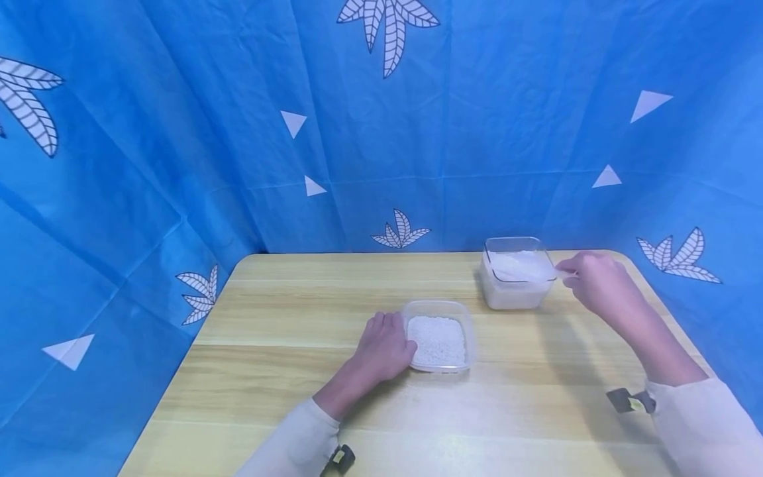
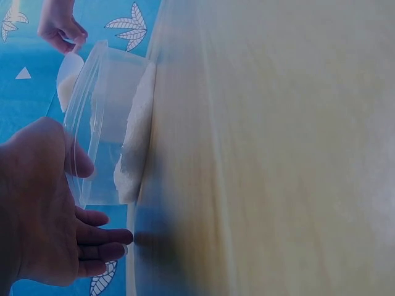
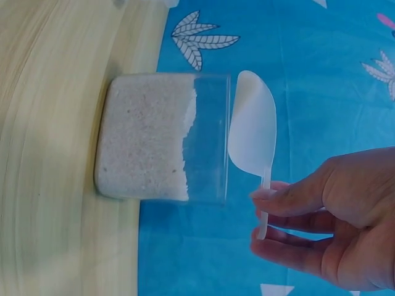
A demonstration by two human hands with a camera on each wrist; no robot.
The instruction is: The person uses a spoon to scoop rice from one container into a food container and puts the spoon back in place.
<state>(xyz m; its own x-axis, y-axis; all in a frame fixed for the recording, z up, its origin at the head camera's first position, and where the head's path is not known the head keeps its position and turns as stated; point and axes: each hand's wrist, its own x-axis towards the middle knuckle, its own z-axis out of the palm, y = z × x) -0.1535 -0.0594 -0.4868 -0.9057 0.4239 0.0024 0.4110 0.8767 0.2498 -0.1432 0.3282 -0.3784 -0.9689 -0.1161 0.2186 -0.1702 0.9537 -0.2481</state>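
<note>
My right hand pinches the thin handle of a white plastic scoop between thumb and fingers. The bowl of the scoop is just over the rim of a tall clear container, which is more than half filled with pale grains. A shallower clear plastic container stands nearer, left of the tall one, with white grains spread over its bottom. Against its left side rests my left hand, thumb at the near corner and fingers extended in the left wrist view.
Both containers stand on a light wooden table, the tall one close to the back edge. A blue curtain with white leaf prints hangs directly behind and along the sides.
</note>
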